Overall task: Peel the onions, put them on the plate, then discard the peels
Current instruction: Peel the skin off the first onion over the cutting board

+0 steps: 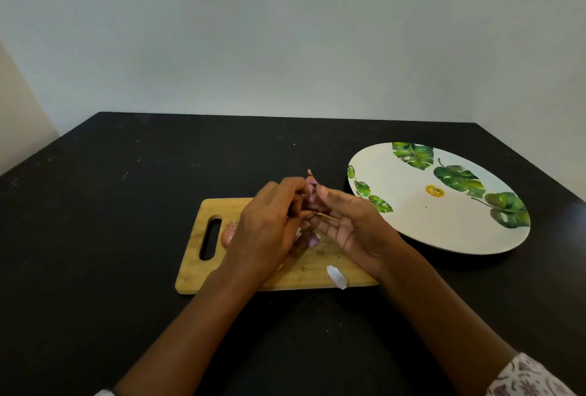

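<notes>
A small purple onion [312,193] is held between both hands above the wooden cutting board [193,272]. My left hand [269,224] grips it from the left, fingers curled over it. My right hand [352,224] holds it from the right and pinches a thin dry strip of peel [326,216]. Another onion [229,233] lies on the board by the handle slot, mostly hidden behind my left hand. A pale piece of peel [337,275] lies at the board's near right corner. A purple peel scrap [312,239] shows under the hands.
A large white plate [412,227] with green leaf prints sits to the right of the board, with nothing on it. Everything rests on a black table [111,205] that ends at a grey wall behind.
</notes>
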Demonstrator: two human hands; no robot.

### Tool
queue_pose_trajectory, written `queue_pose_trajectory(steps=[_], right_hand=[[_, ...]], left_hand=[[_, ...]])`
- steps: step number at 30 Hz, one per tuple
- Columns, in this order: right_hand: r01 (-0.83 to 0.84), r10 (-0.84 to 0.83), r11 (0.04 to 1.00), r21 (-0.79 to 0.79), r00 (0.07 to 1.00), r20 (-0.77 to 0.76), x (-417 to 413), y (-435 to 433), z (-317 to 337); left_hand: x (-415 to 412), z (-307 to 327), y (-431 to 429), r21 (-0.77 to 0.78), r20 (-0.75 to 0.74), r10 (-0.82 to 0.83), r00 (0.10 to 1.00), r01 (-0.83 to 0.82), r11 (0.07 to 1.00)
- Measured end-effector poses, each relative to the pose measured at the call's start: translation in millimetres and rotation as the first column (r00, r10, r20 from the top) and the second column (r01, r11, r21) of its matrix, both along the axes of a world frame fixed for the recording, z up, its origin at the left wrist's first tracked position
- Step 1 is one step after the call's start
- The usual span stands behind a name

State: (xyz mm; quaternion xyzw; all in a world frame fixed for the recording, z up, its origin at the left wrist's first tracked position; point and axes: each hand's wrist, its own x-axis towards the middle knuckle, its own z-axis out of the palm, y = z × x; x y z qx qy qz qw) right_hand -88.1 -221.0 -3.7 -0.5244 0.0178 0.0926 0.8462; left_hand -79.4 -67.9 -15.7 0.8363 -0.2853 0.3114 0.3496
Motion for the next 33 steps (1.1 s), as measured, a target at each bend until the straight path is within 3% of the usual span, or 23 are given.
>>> queue_pose_trajectory(steps=[6,13,17,22,33], right_hand=[[0.150,-0.116,0.956,0.254,0.983,-0.144,5,-7,4],[0.095,-0.082,0.987,0.131,0.992,-0.101,5,-3,1],[0.100,-0.092,0.991,0.087,0.992,-0.089,4,-2,2],[0.069,-0.047,0.991,0.117,0.983,-0.180,2,0,4],[-0.010,0.014,0.999,0.051,0.997,-0.074,-3,3,5]], left_hand=[[3,0,2,0.045,0.056,0.070,0.996,-0.073,0.996],[6,-4,5,0.077,0.009,0.213,0.977,-0.213,0.974],[6,-2,3,0.046,0.008,0.172,0.985,-0.172,0.984],[5,-2,2,0.022,0.038,0.119,0.992,-0.119,0.993],[4,-2,0,0.079,0.075,0.038,0.996,-0.044,0.996]])
